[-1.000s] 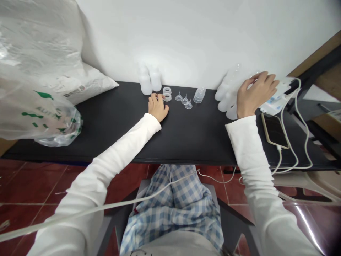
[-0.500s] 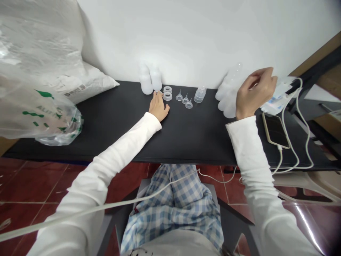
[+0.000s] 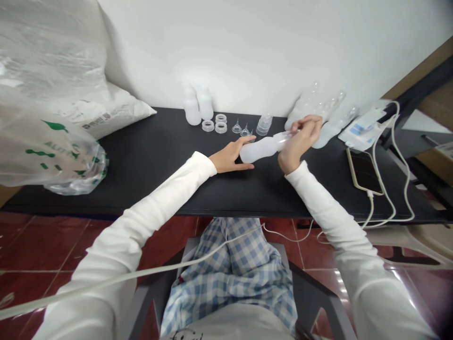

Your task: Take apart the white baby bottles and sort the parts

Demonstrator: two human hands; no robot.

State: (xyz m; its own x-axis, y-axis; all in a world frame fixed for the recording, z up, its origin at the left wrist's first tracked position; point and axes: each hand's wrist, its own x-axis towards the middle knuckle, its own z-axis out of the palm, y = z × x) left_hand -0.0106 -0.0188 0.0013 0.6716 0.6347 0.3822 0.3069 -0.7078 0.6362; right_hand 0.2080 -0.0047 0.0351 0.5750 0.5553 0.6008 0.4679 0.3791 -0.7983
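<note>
A frosted white baby bottle (image 3: pixel 260 149) lies tilted above the black table, its clear capped end to the right. Around that capped end, the fingers of my right hand (image 3: pixel 300 141) are closed. My left hand (image 3: pixel 231 157) has its thumb and fingers stretched apart on either side of the bottle's base; firm contact cannot be made out. Behind it are several clear plastic rings (image 3: pixel 221 127) and clear nipples (image 3: pixel 237 126), one partly hidden by my fingers. A stack of clear caps (image 3: pixel 264 124) stands beyond the bottle.
Two white bottles (image 3: pixel 192 108) stand by the wall. More capped bottles (image 3: pixel 331 127) lean at the right. Beyond them are a white and blue package (image 3: pixel 361 130), a phone (image 3: pixel 366 171) and white cables. Large plastic bags (image 3: pixel 71 156) fill the table's left end.
My right hand has come left from the leaning bottles with a capped bottle in it. My left hand has left the rings and moved right to the bottle's base.
</note>
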